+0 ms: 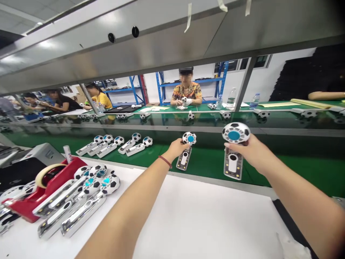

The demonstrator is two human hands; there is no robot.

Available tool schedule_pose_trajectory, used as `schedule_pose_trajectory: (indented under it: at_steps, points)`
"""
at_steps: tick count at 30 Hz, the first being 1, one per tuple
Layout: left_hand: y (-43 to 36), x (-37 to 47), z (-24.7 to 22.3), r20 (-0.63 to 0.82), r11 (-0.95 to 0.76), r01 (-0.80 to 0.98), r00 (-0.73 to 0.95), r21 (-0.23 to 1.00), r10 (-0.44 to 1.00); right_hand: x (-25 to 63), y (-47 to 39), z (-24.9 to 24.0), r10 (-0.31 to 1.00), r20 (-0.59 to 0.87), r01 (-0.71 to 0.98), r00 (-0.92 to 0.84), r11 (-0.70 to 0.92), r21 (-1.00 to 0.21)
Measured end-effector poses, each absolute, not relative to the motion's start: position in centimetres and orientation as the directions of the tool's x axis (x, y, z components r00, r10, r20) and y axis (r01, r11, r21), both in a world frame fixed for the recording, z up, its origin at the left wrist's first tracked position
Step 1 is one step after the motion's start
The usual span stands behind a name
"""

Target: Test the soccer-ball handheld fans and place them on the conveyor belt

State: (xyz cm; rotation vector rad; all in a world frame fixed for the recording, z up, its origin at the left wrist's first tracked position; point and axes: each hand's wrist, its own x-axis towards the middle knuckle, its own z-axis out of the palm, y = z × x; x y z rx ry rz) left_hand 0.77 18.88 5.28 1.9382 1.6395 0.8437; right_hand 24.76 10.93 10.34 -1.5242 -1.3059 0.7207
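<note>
Green belt (210,163): two ball-head gadgets, left grip (176,148) clasping one (185,151), right grip (249,149) other (234,151).

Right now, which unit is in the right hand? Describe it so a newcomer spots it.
Find the green conveyor belt beyond the white table. Two soccer-ball-headed units are held above it; the right hand holds the nearer, larger-looking unit, at the picture's right, its blue-centred head facing the camera.

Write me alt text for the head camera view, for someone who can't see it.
Over a green conveyor belt, the left hand and the right hand each hold out a soccer-ball-headed handheld fan. More such fans lie beside a red tape dispenser on the white table; other workers sit across the line.
</note>
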Motion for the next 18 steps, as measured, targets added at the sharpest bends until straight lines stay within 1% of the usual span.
schedule_pose_trajectory:
  at_steps: [2,4,5,7,9,10,12,14,18]
  points:
    - [20.8,-0.8,4.8,0.204,-0.159,0.803,0.048,0.574,0.978,24.8,11.7,9.8,0.949,0.116,0.438,0.294,-0.026,-0.899]
    - [21.6,-3.9,4.9,0.246,-0.096,0.889,-0.020,0.447,0.969,25.2,11.5,9.7,0.951,0.112,0.447,0.290,-0.031,-0.894]
    - [21.8,-5.9,5.0,0.252,-0.050,0.922,-0.053,0.385,0.966,25.4,11.0,9.7,0.957,0.104,0.416,0.272,-0.020,-0.909]
    - [21.7,-10.0,5.0,0.239,0.040,0.964,-0.105,0.262,0.965,25.8,9.9,9.8,0.974,0.051,0.289,0.223,-0.016,-0.957]
    - [21.5,-13.8,4.8,0.190,0.134,0.979,-0.162,0.156,0.968,26.2,8.7,9.8,0.982,-0.041,0.166,0.185,-0.072,-0.984]
    - [21.4,-15.4,4.6,0.153,0.182,0.977,-0.199,0.115,0.968,26.4,8.2,9.7,0.981,-0.079,0.132,0.177,-0.103,-0.986]
    - [21.4,-17.8,4.2,0.075,0.264,0.963,-0.268,0.058,0.960,26.9,7.4,9.5,0.975,-0.126,0.104,0.185,-0.147,-0.984]
    - [21.6,-19.1,3.8,0.016,0.311,0.950,-0.312,0.029,0.950,27.3,6.9,9.3,0.970,-0.138,0.100,0.201,-0.161,-0.982]
    - [21.9,-19.9,3.5,-0.068,0.371,0.928,-0.368,0.040,0.927,28.4,5.9,8.8,0.968,-0.122,0.112,0.221,-0.149,-0.982]
